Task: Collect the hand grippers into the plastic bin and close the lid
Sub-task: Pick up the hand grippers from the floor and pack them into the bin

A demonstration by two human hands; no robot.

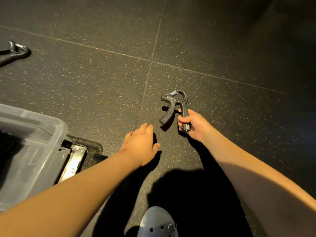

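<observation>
A black hand gripper (172, 106) with a steel spring at its top is held just above the dark speckled floor. My right hand (193, 125) grips one of its handles; the other handle sticks out free to the left. My left hand (142, 146) hovers palm down over the floor to the left of it, fingers relaxed and holding nothing. The clear plastic bin (56, 132) stands open at the left edge, its inside mostly dark and out of frame. No lid can be made out for sure.
A black flat object with a shiny face (75, 159) lies against the bin's right side. A black strap with a metal clip (15, 50) lies at the far left. A grey clog (157, 223) shows at the bottom, on the rubber tile floor (102, 79).
</observation>
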